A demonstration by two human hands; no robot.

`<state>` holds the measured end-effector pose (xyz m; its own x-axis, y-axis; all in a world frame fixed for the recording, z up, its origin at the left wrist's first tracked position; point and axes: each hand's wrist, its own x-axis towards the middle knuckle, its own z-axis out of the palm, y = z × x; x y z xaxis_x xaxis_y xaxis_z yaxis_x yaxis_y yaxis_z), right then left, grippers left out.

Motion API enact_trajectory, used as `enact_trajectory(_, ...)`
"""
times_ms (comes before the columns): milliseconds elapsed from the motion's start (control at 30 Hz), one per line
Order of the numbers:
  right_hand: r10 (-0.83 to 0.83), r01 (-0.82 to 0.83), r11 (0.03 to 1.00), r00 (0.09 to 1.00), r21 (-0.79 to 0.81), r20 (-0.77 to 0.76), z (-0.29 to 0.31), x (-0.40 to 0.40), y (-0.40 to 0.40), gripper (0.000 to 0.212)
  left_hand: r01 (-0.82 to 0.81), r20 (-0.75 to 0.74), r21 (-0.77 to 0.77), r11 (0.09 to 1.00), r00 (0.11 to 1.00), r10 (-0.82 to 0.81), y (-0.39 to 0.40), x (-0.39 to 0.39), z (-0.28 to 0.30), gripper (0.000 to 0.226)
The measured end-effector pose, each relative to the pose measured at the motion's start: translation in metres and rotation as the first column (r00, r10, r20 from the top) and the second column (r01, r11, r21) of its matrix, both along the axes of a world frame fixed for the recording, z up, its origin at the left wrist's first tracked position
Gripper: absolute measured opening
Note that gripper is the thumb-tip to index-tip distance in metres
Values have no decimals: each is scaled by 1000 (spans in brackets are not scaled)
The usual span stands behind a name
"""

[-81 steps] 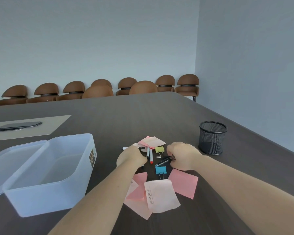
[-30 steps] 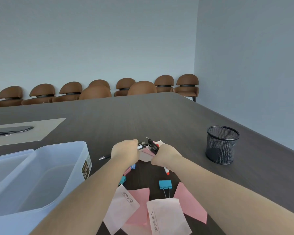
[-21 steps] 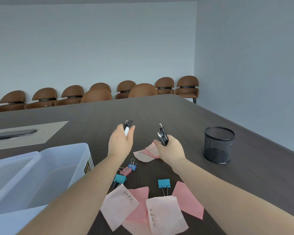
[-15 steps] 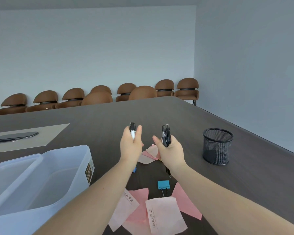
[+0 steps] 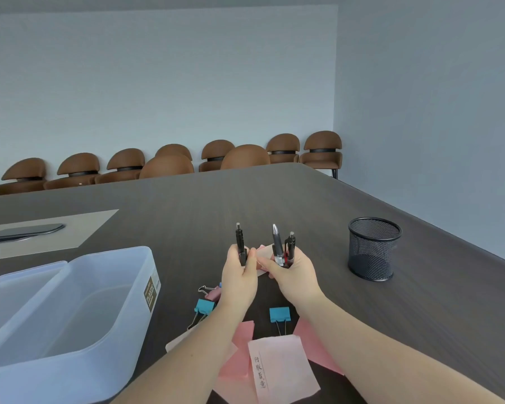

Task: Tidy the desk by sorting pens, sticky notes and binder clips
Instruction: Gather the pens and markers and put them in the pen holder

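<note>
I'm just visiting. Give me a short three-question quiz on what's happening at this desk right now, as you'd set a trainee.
1. True or false: the mesh cup already holds pens.
2. Which hand holds more pens? A) left hand B) right hand
3. Fill in: the binder clip between the forearms is ____ in colour.

Key: 1. False; it looks empty. 2. B; the right grips at least two, the left shows one black pen. 3. Blue.
</note>
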<state>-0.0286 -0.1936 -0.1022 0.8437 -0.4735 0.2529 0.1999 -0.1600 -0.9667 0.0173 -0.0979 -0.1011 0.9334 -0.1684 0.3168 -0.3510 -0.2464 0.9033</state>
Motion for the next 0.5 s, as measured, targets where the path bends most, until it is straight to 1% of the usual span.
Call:
enact_trajectory(33, 4, -5, 999, 1000, -37, -27, -2, 0, -2, 11, 9, -20, 20, 1000, 1000, -9, -1, 2, -4, 21)
enact_trajectory(100, -1, -4, 997, 998, -83, -56, -4, 0, -4, 8, 19, -56, 56, 998, 998, -16, -3, 4, -5, 30)
enact_trajectory(167, -27, 20, 995, 998, -102, -65, -3, 2, -7, 10, -10, -69, 80, 997, 997, 15, -7, 4, 0, 40)
enact_trajectory(233, -50, 46, 996, 997, -72, -62, 2, 3, -7, 11, -39, -55, 63, 997, 998, 42, -10, 3, 7, 44)
enact_trajectory(367, -128, 126, 990, 991, -64, -25, 17, 2, -15, 26, -34, -45, -12, 999, 998, 33, -19, -1, 25, 46)
enact_trajectory(433, -155, 155, 987, 988, -37, 3, 31, -2, -24, 27, -4, -52, -47, 999, 999, 2, -30, -3, 36, 47)
enact_trajectory(500, -180, 180, 984, 983, -7, 28, 50, -8, -36, 25, 25, -53, -31, 999, 998, -26, -46, -4, 49, 48)
